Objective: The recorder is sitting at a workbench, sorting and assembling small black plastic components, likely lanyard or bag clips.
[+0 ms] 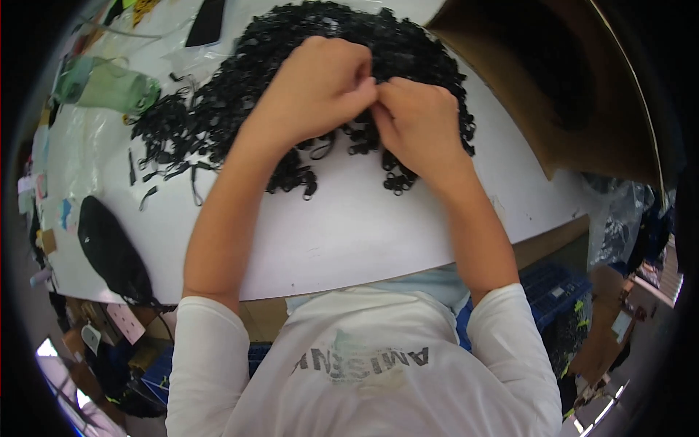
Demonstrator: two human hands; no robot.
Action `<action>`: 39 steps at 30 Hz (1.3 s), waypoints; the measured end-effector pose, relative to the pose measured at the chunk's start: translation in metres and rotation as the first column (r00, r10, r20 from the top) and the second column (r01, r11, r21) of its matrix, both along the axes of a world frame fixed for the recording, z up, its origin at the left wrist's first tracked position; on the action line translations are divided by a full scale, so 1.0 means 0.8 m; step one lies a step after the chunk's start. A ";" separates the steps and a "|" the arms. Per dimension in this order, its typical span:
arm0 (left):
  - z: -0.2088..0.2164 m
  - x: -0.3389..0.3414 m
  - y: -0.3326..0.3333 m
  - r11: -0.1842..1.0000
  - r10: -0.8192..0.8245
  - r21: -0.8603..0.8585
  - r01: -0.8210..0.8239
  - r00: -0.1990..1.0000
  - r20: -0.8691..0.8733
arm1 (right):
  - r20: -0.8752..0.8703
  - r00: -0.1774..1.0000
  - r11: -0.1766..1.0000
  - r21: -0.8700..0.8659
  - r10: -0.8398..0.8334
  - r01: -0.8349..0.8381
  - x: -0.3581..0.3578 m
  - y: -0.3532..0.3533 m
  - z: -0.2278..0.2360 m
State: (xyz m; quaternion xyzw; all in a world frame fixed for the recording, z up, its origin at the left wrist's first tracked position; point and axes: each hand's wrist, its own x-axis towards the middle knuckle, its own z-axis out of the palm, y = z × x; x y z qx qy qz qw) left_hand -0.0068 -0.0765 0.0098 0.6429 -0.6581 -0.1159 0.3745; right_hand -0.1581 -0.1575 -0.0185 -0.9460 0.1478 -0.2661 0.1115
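A big heap of small black looped pieces (pixel 247 65), perhaps short straps or zip pulls, covers the far middle of the white table (pixel 342 233). Over its near side my left hand (pixel 324 84) and my right hand (pixel 422 120) meet, fingertips pinched together and touching. Whatever lies between the fingers is too small and hidden to make out. A few loose black pieces (pixel 148 197) lie apart from the heap on its left. Small clumps of the pieces hang out toward me below both hands.
A green translucent bottle (pixel 109 86) lies at the far left, near a dark phone-like slab (pixel 206 23). A black pouch (pixel 111 247) rests at the left edge. An open cardboard box (pixel 510 95) stands at the right. Beneath the table are blue crates (pixel 550 291).
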 end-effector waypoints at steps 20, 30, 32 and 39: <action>-0.011 0.008 -0.005 0.919 -0.022 0.204 0.337 0.560 -0.828 | 0.243 0.970 0.944 0.323 -0.016 -0.065 0.000 -0.001 0.019; -0.011 -0.016 -0.013 0.990 0.024 -0.117 -0.082 0.902 -0.431 | 0.214 0.972 0.939 0.302 0.099 -0.163 -0.008 -0.004 0.029; -0.019 -0.010 -0.014 0.996 -0.031 -0.091 -0.022 0.844 -0.535 | 0.259 0.961 0.918 0.350 0.099 -0.189 -0.004 -0.001 0.030; -0.017 -0.004 -0.012 0.976 -0.146 -0.048 0.212 0.476 -0.867 | 0.336 0.942 0.871 0.458 0.015 -0.177 -0.006 -0.003 0.028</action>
